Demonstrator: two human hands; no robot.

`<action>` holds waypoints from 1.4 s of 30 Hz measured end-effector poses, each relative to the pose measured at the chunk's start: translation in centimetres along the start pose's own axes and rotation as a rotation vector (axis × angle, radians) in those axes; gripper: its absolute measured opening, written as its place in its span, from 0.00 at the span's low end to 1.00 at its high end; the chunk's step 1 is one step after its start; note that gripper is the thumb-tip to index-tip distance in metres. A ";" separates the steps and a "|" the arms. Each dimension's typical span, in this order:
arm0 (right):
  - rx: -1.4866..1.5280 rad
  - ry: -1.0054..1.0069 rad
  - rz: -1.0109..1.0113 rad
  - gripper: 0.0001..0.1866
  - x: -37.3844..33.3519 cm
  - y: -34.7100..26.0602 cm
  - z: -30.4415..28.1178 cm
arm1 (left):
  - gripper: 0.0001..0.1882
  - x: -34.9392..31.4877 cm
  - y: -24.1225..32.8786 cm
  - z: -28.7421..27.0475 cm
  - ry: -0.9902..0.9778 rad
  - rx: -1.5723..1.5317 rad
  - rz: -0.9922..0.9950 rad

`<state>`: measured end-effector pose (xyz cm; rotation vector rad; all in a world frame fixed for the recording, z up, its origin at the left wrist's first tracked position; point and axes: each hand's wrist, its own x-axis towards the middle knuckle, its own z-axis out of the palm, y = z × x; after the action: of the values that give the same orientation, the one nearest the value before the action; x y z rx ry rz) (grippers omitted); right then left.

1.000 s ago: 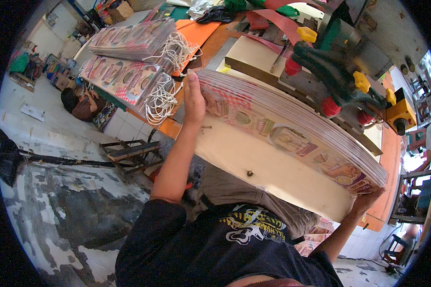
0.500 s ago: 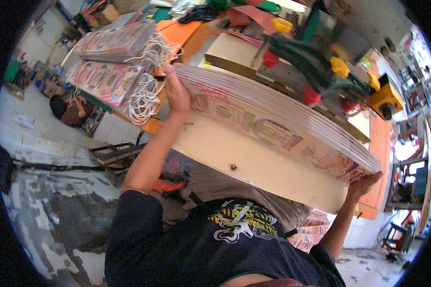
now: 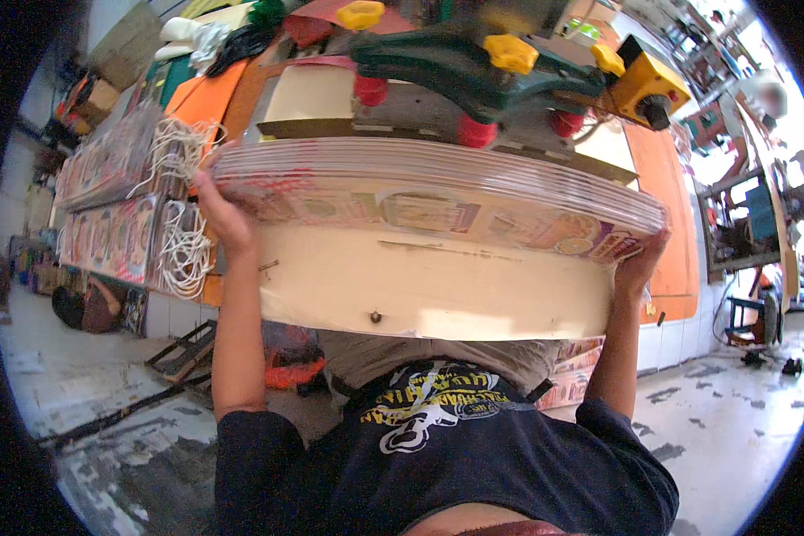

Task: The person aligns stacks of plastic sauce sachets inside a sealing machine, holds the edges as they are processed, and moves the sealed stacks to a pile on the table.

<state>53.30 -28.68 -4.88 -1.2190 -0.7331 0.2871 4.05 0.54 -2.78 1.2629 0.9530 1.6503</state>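
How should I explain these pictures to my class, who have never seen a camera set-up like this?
There is no robot here: one person works bare-handed. A wide fisheye camera on the head looks down, so straight edges bend and the picture's left is the person's left.

The left hand and right hand hold opposite ends of a stack of printed sheets, above a cream board. Whether its lower edge rests on the board is hard to tell.

On the left lie bundles of similar sheets with white cords. Beyond the stack stands a machine with a dark green frame, yellow knobs and red feet. An orange tabletop shows at the right.
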 end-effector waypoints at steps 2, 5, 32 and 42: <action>-0.133 0.001 -0.154 0.42 0.1 -1.0 1.1 | 0.32 0.1 0.4 -0.2 -0.022 0.061 0.121; -0.309 0.040 -0.278 0.42 -0.3 -2.9 2.5 | 0.30 -0.1 1.4 0.4 -0.007 0.224 0.301; -0.848 -0.326 -0.751 0.24 -5.4 -8.7 13.9 | 0.23 -2.6 4.9 1.4 -0.363 0.894 1.006; -0.836 -0.269 -0.819 0.19 -5.9 -7.2 14.2 | 0.26 -2.6 5.1 1.8 -0.353 0.883 0.971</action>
<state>38.43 -23.93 1.79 -1.5346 -1.6087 -0.6084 5.33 -3.55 1.34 2.8455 0.9156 1.5628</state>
